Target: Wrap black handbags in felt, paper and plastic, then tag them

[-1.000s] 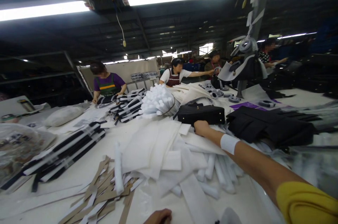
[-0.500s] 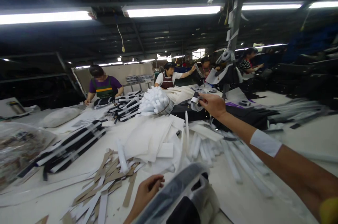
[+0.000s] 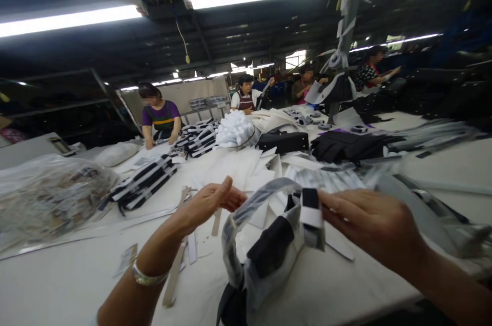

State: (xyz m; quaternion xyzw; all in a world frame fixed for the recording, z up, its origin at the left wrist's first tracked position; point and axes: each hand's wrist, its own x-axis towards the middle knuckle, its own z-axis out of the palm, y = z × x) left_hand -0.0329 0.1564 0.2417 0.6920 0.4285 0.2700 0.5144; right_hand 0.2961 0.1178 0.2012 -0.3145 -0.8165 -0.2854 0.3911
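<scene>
Plainly, the white table (image 3: pixel 57 285) is the largest thing, and the wrapped bag (image 3: pixel 272 244) is on its near side, between the 2 hands, its bottom running out of view. The body looks light and soft, likely to sag, under slippery film that could tear; firm support under the body would suit it. Its 1 visible handle (image 3: pixel 229 239) keeps its arch and seems stiffer, so it is best gripped near its base. The left hand (image 3: pixel 213 198) is empty, fingers loosely spread, just beside the handle; I cannot tell whether they touch. The right hand (image 3: pixel 369 218) pinches a small rolled strap (image 3: pixel 312 216), probably light and springy, best held across its coils.

Compared with 0.5 s ago, the right hand has brought the roll back from over the pile to the bag, and the left hand has risen.
</scene>
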